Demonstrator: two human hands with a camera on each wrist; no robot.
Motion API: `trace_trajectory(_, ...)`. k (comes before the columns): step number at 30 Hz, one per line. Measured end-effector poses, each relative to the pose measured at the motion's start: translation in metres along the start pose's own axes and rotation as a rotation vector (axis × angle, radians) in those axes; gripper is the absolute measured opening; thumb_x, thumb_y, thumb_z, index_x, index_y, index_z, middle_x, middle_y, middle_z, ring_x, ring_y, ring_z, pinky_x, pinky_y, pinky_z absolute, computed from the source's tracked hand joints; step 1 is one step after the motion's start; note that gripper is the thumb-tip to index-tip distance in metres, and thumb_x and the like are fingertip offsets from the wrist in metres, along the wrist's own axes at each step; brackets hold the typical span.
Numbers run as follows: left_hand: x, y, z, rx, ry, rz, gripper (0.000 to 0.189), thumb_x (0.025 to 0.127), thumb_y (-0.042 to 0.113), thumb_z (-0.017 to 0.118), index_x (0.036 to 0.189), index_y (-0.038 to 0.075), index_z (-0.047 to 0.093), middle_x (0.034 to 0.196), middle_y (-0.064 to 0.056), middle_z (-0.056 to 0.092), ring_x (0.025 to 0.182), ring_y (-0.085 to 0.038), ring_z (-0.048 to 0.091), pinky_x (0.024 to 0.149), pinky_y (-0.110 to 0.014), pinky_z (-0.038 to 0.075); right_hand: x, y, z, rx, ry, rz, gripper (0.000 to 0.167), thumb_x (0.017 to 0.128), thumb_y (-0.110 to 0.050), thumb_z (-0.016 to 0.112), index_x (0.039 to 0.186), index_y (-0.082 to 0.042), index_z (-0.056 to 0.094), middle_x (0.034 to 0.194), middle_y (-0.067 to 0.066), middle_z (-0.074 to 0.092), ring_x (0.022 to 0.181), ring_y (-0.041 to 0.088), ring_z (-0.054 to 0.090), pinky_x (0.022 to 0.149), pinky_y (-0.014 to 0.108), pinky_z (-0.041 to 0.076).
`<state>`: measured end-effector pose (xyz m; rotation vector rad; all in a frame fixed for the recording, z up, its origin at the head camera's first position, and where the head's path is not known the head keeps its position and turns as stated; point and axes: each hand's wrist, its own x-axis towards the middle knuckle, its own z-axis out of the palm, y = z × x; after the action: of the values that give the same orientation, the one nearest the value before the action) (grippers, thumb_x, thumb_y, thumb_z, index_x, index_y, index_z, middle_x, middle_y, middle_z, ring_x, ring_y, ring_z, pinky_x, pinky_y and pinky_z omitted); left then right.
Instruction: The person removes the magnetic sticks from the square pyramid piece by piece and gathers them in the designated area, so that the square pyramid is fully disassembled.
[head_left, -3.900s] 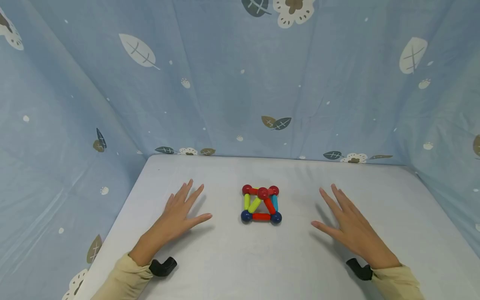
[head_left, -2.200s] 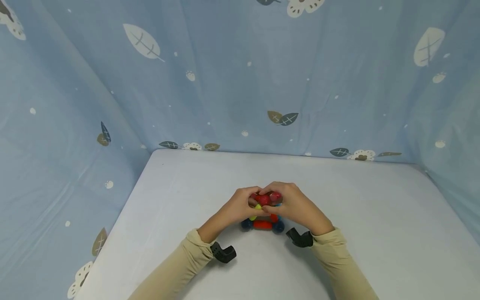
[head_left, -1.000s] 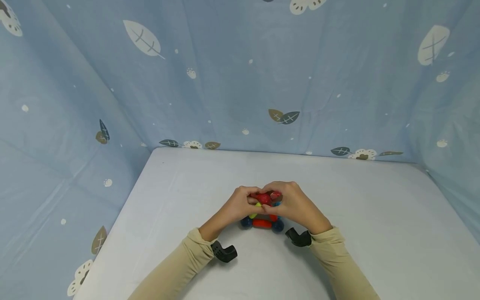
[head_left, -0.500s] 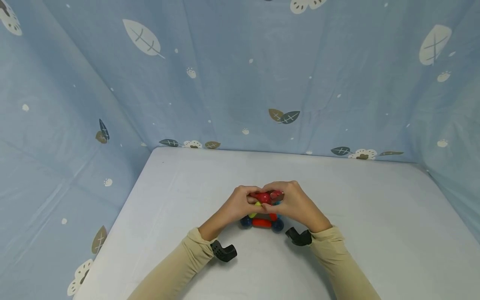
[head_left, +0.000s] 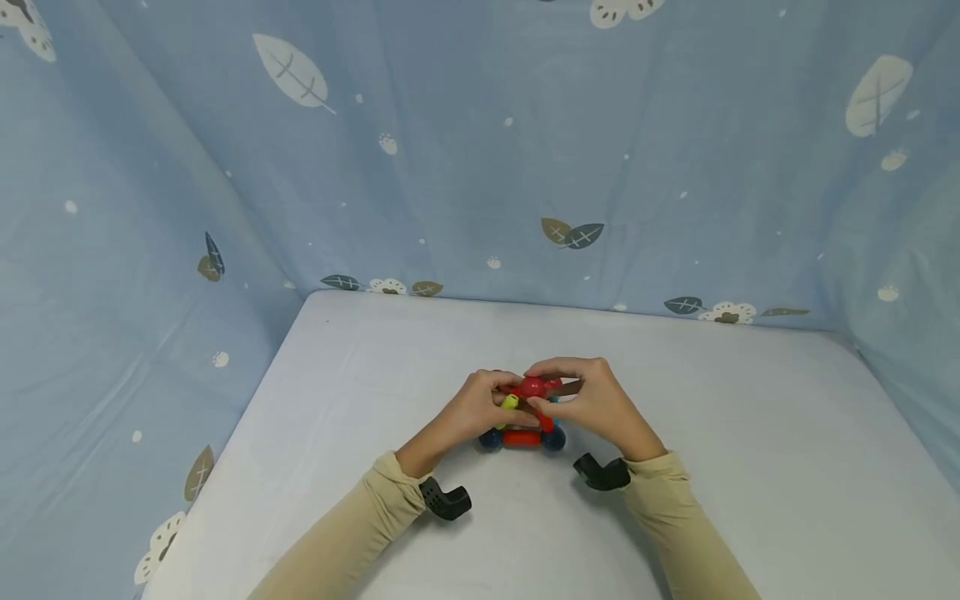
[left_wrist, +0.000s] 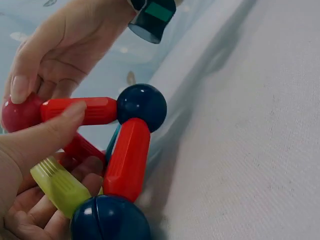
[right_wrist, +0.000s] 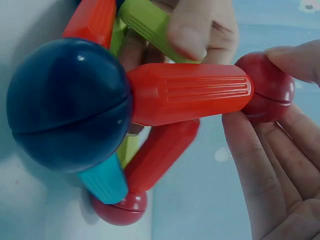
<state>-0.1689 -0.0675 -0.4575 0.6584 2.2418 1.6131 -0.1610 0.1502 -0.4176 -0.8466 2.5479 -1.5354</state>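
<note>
The left hand (head_left: 480,406) had pulled one end of a ribbed yellow-green plastic stick (head_left: 510,402) away from the shiny red top ball (head_left: 534,387), so the toy was coming apart. The right hand (head_left: 592,400) pinched that ball. The stick-and-ball toy (head_left: 522,437) stood mid-tabletop (head_left: 750,467), two dark blue balls (head_left: 554,437) nearest.

A makeshift recording booth: leaf-print blue cloth (head_left: 480,150) walls a white table (head_left: 750,467) from nine to three o'clock.
</note>
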Motion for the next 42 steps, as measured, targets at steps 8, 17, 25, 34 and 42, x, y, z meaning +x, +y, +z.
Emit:
trace_trajectory(8, 0.001, 0.001, 0.001, -0.064, 0.011, 0.002, 0.042, 0.088, 0.012, 0.083, 0.127, 0.002, 0.070, 0.120, -0.017, 0.074, 0.093, -0.014, 0.076, 0.081, -0.020, 0.057, 0.001, -0.001, 0.001, -0.006, -0.050, 0.046, 0.031, 0.086, -0.017, 0.085, 0.115, -0.012, 0.076, 0.115, 0.006, 0.076, 0.093, 0.027, 0.073, 0.076, 0.029, 0.063)
trace_trajectory(17, 0.001, 0.000, 0.002, -0.145, 0.002, -0.008, 0.043, 0.089, 0.007, 0.081, 0.129, -0.002, 0.069, 0.119, -0.022, 0.073, 0.095, -0.020, 0.078, 0.081, -0.021, 0.058, 0.001, 0.002, 0.003, -0.012, -0.068, 0.039, 0.031, 0.087, -0.021, 0.084, 0.115, -0.012, 0.075, 0.115, 0.006, 0.075, 0.095, 0.026, 0.073, 0.077, 0.033, 0.063)
trace_trajectory(25, 0.001, -0.001, 0.001, -0.169, -0.003, -0.018, 0.041, 0.088, 0.007, 0.081, 0.127, -0.001, 0.070, 0.119, -0.020, 0.074, 0.097, -0.021, 0.078, 0.083, -0.025, 0.059, 0.002, 0.001, 0.003, 0.040, -0.038, 0.035, 0.031, 0.087, -0.018, 0.085, 0.115, -0.013, 0.075, 0.115, 0.006, 0.075, 0.097, 0.024, 0.073, 0.080, 0.035, 0.063)
trace_trajectory(34, 0.001, -0.001, 0.002, -0.133, 0.014, -0.070, 0.040, 0.085, 0.013, 0.085, 0.124, 0.007, 0.074, 0.120, -0.014, 0.075, 0.089, -0.017, 0.078, 0.078, -0.024, 0.059, -0.001, 0.011, -0.017, 0.117, 0.117, 0.000, 0.034, 0.089, -0.008, 0.081, 0.121, -0.008, 0.073, 0.120, 0.012, 0.073, 0.103, 0.009, 0.073, 0.089, 0.031, 0.061)
trace_trajectory(42, -0.001, 0.002, 0.002, -0.150, 0.017, -0.102, 0.044, 0.084, 0.016, 0.087, 0.125, 0.009, 0.074, 0.113, -0.012, 0.077, 0.078, -0.010, 0.075, 0.072, -0.022, 0.055, -0.003, 0.045, -0.036, 0.077, 0.287, 0.096, 0.036, 0.090, -0.015, 0.082, 0.123, -0.005, 0.073, 0.124, 0.015, 0.072, 0.104, -0.001, 0.071, 0.091, 0.016, 0.056)
